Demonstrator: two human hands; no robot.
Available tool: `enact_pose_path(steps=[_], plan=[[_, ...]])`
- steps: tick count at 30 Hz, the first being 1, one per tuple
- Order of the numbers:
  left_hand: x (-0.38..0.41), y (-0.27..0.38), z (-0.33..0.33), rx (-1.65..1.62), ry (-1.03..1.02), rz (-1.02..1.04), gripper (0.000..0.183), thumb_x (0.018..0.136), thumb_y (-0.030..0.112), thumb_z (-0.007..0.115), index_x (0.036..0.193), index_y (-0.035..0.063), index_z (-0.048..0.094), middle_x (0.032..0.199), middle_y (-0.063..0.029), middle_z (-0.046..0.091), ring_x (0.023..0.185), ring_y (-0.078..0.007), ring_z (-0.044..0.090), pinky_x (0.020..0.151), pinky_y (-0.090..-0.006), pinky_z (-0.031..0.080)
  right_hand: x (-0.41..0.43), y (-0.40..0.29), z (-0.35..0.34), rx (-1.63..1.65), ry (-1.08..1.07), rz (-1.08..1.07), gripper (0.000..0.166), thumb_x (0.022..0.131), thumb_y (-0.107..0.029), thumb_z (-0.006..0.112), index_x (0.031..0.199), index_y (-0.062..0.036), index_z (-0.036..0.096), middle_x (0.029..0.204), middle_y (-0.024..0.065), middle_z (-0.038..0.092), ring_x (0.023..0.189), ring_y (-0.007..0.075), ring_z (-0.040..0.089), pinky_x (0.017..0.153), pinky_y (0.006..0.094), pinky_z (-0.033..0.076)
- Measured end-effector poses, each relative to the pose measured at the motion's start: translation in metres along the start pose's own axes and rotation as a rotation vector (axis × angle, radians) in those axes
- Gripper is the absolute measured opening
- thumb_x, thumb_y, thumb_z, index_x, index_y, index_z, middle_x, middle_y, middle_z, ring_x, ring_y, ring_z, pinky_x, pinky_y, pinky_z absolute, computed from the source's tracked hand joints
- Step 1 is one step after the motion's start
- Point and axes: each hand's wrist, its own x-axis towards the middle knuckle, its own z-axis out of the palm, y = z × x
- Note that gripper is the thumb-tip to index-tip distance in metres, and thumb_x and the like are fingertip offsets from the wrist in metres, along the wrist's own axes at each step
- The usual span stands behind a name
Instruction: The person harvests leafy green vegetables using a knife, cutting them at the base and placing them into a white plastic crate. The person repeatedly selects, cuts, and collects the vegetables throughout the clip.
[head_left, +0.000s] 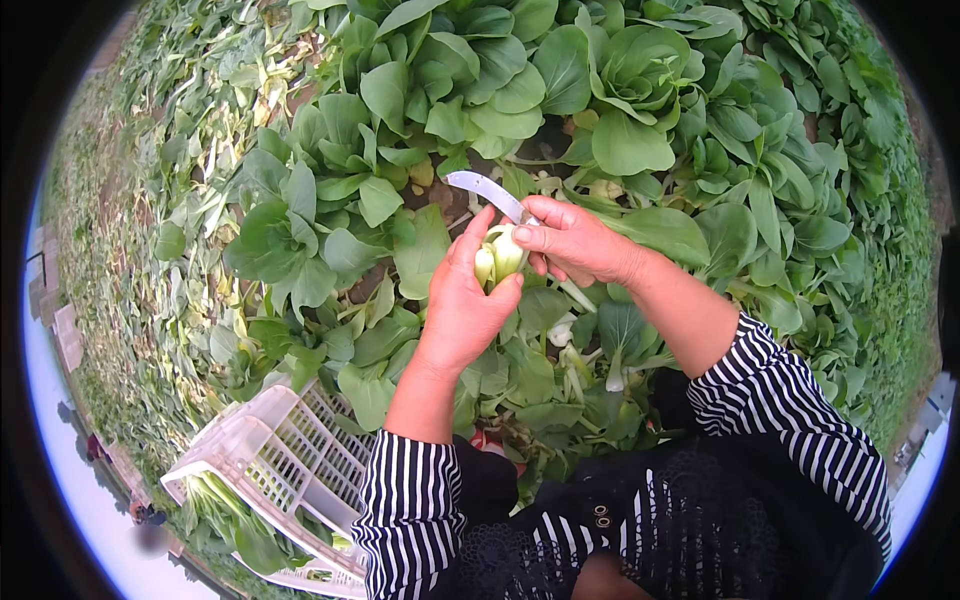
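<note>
My left hand (474, 292) is wrapped around a head of bok choy (504, 256), its pale green stalk base facing up between thumb and fingers. In my right hand (574, 241) is a knife with a curved metal blade (487, 187). The blade points up and to the left, beyond the bok choy. My right thumb touches the stalk base, and the knife's handle is mostly hidden by my fingers. Under my right hand a pale stalk (576, 294) hangs down. Below my hands lie loose green leaves (525, 375) and cut pieces of stalk.
Growing bok choy (630, 82) stands thick ahead and to the right. Wilted, yellowed leaves (210, 150) litter the ground at left. A white plastic crate (277, 450) with bok choy (240, 517) in it sits at lower left, near my left forearm.
</note>
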Motion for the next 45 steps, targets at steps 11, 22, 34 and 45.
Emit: enact_pose_path(steps=[11,22,34,45], plan=[[0.037,-0.036,-0.098,1.335,-0.121,-0.241,0.041,0.072,0.007,0.062,0.113,0.0041,0.056,0.112,-0.0184,0.061,0.091,-0.0327,0.066,0.076,-0.042,0.054,0.059,0.041,0.036,-0.452,0.144,-0.006,0.032,0.095,-0.027,0.052,0.12,-0.007,0.045,0.086,0.0079,0.054,0.065,0.015,0.055,0.056,0.0335,0.047],[0.023,-0.071,-0.093,1.119,0.016,-0.096,0.048,0.068,0.0,0.059,0.116,0.0049,0.055,0.128,-0.0128,0.051,0.099,-0.0322,0.062,0.084,-0.0409,0.052,0.107,0.066,0.04,-0.635,0.243,0.002,0.034,0.093,-0.028,0.048,0.12,-0.0066,0.051,0.112,0.02,0.062,0.105,0.0371,0.058,0.089,0.045,0.045],[0.02,-0.089,-0.089,1.007,0.086,0.001,0.051,0.066,-0.001,0.059,0.117,0.0045,0.055,0.126,-0.0132,0.052,0.1,-0.0322,0.061,0.085,-0.0408,0.051,0.135,0.074,0.041,-0.894,0.179,-0.019,0.038,0.095,-0.028,0.046,0.126,-0.0082,0.051,0.122,0.0166,0.059,0.11,0.0344,0.057,0.094,0.0431,0.046],[0.015,-0.09,-0.096,0.984,0.03,-0.088,0.048,0.07,0.0,0.059,0.117,0.0046,0.054,0.11,-0.0165,0.054,0.091,-0.0339,0.063,0.076,-0.0412,0.053,0.133,0.075,0.045,-1.208,0.19,-0.215,0.029,0.093,-0.023,0.048,0.117,-0.0078,0.052,0.106,0.0196,0.063,0.097,0.0394,0.06,0.083,0.047,0.049]])
